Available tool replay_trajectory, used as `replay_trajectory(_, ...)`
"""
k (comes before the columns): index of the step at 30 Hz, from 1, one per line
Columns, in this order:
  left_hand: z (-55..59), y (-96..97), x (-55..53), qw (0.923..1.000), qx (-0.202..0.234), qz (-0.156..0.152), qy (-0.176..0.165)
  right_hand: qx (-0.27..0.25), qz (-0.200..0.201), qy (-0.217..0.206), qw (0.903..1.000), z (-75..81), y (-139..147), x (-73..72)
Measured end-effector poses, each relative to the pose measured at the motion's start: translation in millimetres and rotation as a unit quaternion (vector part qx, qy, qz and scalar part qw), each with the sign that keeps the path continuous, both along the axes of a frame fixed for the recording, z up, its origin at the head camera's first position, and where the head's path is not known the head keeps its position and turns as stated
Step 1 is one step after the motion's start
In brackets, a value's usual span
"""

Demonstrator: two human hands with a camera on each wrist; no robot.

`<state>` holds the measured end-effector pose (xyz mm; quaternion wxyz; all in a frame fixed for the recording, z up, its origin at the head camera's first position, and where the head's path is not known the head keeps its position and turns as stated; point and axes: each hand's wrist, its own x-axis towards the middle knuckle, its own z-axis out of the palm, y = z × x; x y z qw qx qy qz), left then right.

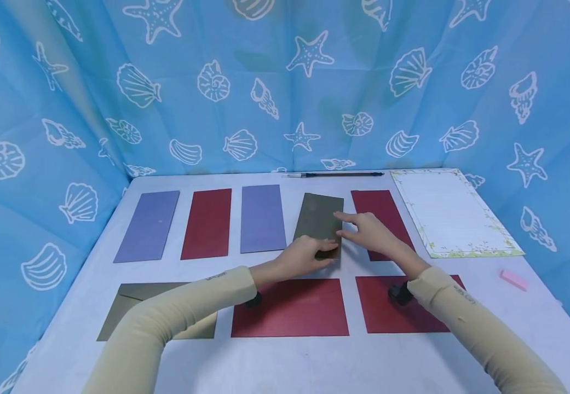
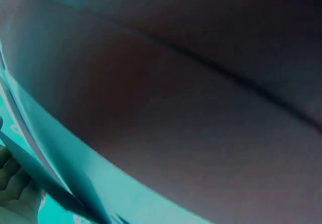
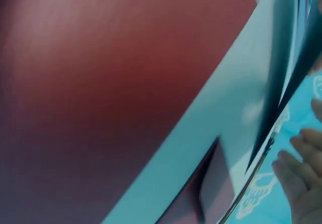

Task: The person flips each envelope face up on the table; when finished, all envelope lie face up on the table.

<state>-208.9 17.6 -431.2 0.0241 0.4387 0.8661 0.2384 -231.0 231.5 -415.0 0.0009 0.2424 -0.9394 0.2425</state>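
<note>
A dark olive envelope (image 1: 318,216) is tilted up off the table between my hands. My left hand (image 1: 301,256) pinches its near edge, with the thumb across the front. My right hand (image 1: 370,235) is at its right edge, fingers extended and fingertips touching the side. In the left wrist view, the left hand (image 2: 17,189) appears at the lower left against the raised envelope. The right wrist view shows the right hand's fingers (image 3: 299,171) spread beside the dark raised envelope (image 3: 292,83).
Purple envelopes (image 1: 149,225) and red envelopes (image 1: 207,224) lie in the back row. Nearer are a gold envelope (image 1: 201,328) and wider red ones (image 1: 289,317). A brush (image 1: 344,174) lies behind; right are bordered paper (image 1: 454,208) and a pink eraser (image 1: 513,280).
</note>
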Motion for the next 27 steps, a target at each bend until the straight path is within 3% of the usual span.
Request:
replay_trajectory(12, -9.7, 5.0, -3.5, 0.9996, -0.026, -0.007, 0.003, 0.038, 0.082, -0.051, 0.9946, -5.1, 10, -14.3)
replay_trajectory(27, -8.7, 8.5, -3.1, 0.9979, -0.059, 0.001, 0.027, 0.046, 0.073, -0.056, 0.9947, -6.4, 7, -12.3)
